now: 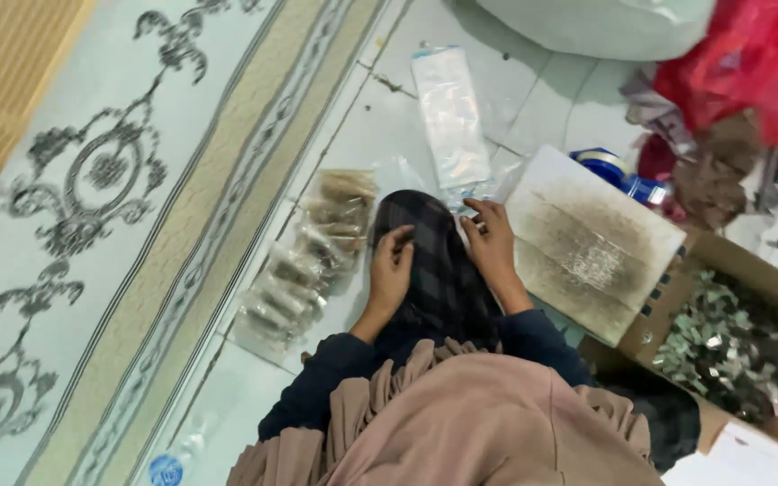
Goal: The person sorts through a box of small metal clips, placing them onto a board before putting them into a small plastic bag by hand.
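Note:
Both hands rest on my raised knee, which is covered by dark plaid cloth (pixel 438 270). My left hand (pixel 392 268) lies on the left side of the knee with its fingers curled inward; whether anything is in them is hidden. My right hand (pixel 491 241) is on the right side, its fingertips pinching the edge of a small clear plastic pouch (pixel 461 194) at the top of the knee. A row of filled clear packets with brown contents (pixel 303 261) lies on the floor just left of my left hand.
A stack of empty clear pouches (pixel 450 112) lies ahead on the tiles. A stained white board (pixel 587 238) sits right of my right hand, beside a cardboard box (pixel 655 310) of small silvery pieces. Blue tape roll (pixel 607 165), red bag (pixel 754 54), patterned rug (pixel 92 180).

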